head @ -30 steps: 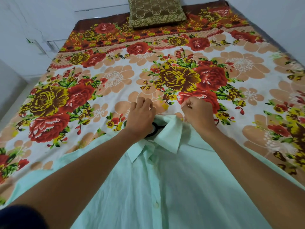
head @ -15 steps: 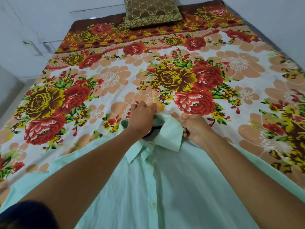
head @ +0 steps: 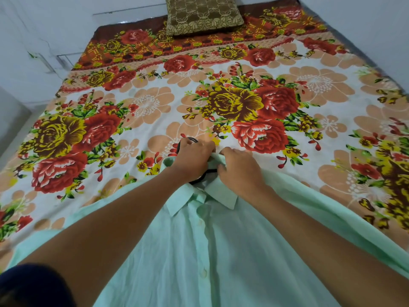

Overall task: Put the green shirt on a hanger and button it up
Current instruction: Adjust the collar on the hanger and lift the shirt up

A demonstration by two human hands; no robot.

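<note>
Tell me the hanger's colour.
Black: the hanger shows at the shirt collar in the head view.

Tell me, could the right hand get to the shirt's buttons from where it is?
Probably yes. The right hand holds the collar of the green shirt, and the buttons lie bare below, nothing covering them; it must let go first.

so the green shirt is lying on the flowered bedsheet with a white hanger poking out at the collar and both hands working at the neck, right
Not quite: the hanger is black, not white. The head view shows its dark hook curving out past the left hand at the collar. The rest holds: the green shirt lies on the flowered bedsheet, and the right hand is also at the neck.
</note>
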